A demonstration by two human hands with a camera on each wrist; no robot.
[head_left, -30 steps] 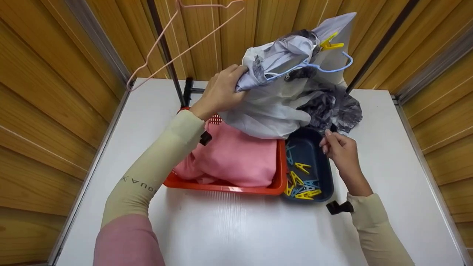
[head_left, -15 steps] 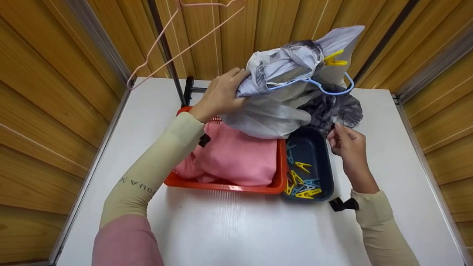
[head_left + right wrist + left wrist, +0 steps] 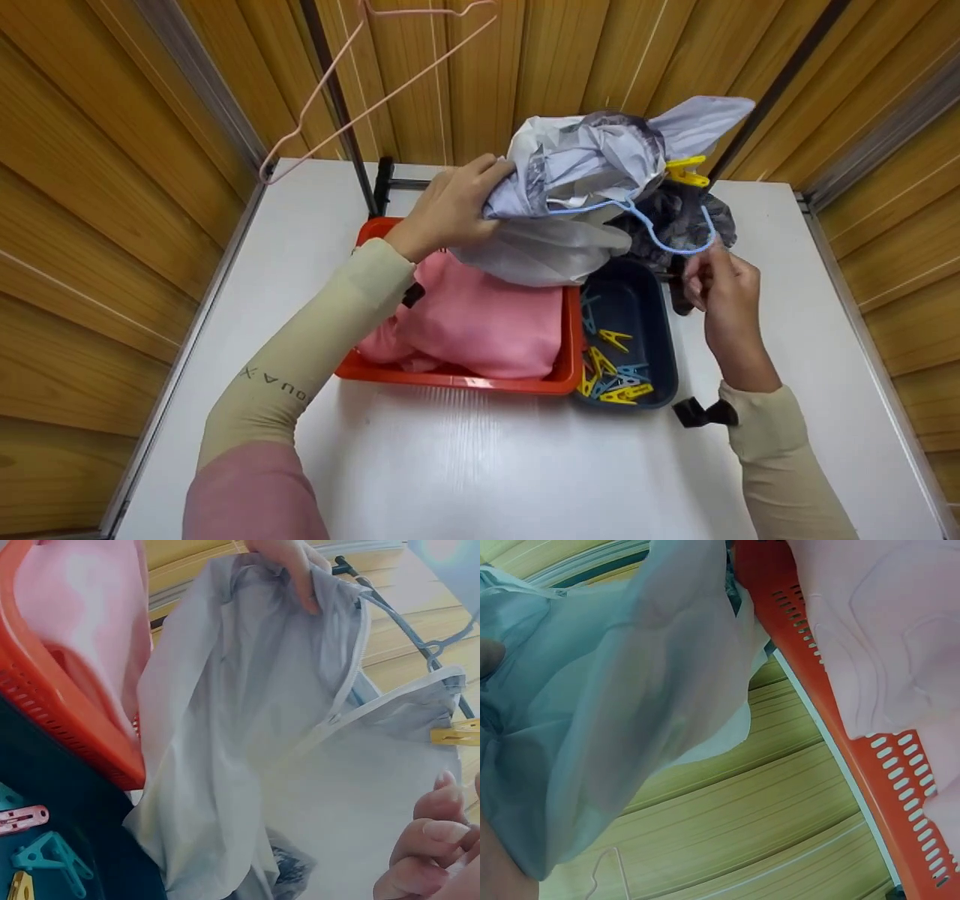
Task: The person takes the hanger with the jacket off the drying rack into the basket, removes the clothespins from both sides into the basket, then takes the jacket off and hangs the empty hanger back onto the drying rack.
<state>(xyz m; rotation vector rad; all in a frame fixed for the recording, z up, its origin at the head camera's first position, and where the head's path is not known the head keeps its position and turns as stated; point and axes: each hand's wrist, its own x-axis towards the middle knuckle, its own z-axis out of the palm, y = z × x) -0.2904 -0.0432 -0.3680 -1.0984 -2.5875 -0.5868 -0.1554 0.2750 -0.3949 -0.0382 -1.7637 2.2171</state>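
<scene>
My left hand [image 3: 454, 202] grips one shoulder of a thin pale zip-up jacket [image 3: 600, 161] with dark patches. A blue clothes hanger [image 3: 675, 247] is inside the jacket, its hook pointing right. A yellow clothespin [image 3: 686, 171] is clipped on the jacket's right side. My right hand [image 3: 727, 289] is just below the hook, fingers loosely curled; in the right wrist view those fingers [image 3: 431, 840] show nothing held, with the clothespin [image 3: 457, 733] above them. The jacket's open zipper [image 3: 360, 652] faces the right wrist camera. Its lower part hangs over the red basket [image 3: 465, 384].
Folded pink cloth [image 3: 487, 322] fills the red basket. Beside it, a dark blue bin [image 3: 667, 360] holds several yellow and blue clothespins [image 3: 615, 340]. A pink hanger [image 3: 300, 112] hangs upper left. Black rack poles [image 3: 784, 82] rise at both sides before wood-panelled walls.
The jacket's right side and the hanger hook have swung down and toward me. My right hand has moved right, from the bin's edge to under the hook. The left hand keeps its grip.
</scene>
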